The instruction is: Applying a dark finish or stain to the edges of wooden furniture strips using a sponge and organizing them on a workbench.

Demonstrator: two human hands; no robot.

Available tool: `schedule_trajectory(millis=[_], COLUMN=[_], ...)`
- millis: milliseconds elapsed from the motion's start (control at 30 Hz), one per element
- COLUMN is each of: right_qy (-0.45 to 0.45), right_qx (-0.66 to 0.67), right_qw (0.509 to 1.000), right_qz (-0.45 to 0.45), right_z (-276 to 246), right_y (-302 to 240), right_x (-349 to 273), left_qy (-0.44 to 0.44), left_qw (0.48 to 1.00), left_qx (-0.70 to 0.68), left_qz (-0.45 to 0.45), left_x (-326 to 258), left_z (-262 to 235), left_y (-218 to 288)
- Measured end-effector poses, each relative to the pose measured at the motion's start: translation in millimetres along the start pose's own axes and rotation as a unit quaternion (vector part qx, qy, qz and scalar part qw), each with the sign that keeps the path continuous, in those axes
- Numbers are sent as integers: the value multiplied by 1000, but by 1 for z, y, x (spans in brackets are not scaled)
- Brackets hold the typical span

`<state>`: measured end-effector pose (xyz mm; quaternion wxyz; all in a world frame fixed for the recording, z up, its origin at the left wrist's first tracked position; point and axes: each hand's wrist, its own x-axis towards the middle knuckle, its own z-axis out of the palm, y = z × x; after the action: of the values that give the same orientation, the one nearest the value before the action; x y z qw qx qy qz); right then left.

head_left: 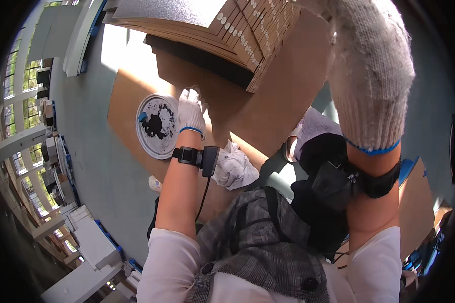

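Left hand (191, 111): gloved, beside the right rim of the round tray (156, 147). Fingers looked partly bent; I could not tell whether they gripped anything. Right hand (371, 60): gloved, raised close to the camera, its fingertips lost at the upper edge, so its grip could not be read.

The stack (268, 30) stood ahead of me on cardboard (129, 101), layers piled, grey sheet (179, 11) on top. Tray lay to its near left, a blue lump (142, 116) in it; rag (235, 169) nearer my body.

Progress, by judgement: pale dots (232, 29) ran in rows along the visible brown edges, so that part looked well advanced. Black matter (153, 126) remained in the tray, evidently not used up. The dark base (197, 60) might have been coated or merely shaded. Far sides hidden; amount left undetermined.
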<state>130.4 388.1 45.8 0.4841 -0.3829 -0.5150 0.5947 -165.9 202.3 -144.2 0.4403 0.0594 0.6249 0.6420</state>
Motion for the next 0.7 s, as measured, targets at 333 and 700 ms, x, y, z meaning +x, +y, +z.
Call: schedule_trajectory(millis=[333, 700], right_qy=[-73, -222], right_qx=[32, -97], right_qw=[996, 966], right_qz=[-26, -86], right_z=[52, 82], right_y=[-23, 69], right_x=[-20, -23], left_qy=[-37, -118], left_qw=[672, 743], left_qx=[738, 657], left_qz=[-44, -52], left_x=[-132, -137], left_z=[3, -8], left_y=[-58, -132])
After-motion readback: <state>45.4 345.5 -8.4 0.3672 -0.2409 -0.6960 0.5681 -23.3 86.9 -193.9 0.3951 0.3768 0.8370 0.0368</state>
